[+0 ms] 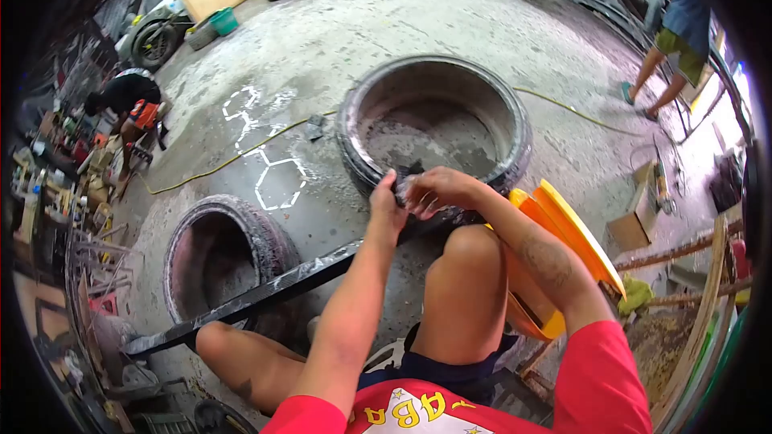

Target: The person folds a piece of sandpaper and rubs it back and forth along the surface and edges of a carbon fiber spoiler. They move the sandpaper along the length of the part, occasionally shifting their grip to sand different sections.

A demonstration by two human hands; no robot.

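- Left hand [388,207]: raised above the bent knees, fingers closed in a pinch on the upper end of the black strip [265,293].
- Right hand [438,190]: just beside the left hand and touching it, fingers curled over the same end of the strip. Fingertip contact is partly hidden by the knuckles.
- Black strip: long, flat and dark. It runs from the two hands down and to the left, crosses over the left leg, and ends near the left edge of the scene, close to the floor [338,40].
- Large tyre [521,133]: lies flat on the concrete floor, directly beyond the hands, open side up. Its near wall sits behind the fingers.
- Smaller tyre [269,233]: lies flat on the near left, partly under the strip.
- Yellow hose [201,174]: runs across the floor from the left, past the large tyre, toward the far right.
- Chalk marks [277,181]: white hexagon outlines on the floor between the two tyres.
- Yellow plastic seat [575,233]: tilted, just right of the right forearm.
- Standing person [679,24]: far right, well apart from the hands.
- Crouched person [125,95]: far left, among cluttered goods.
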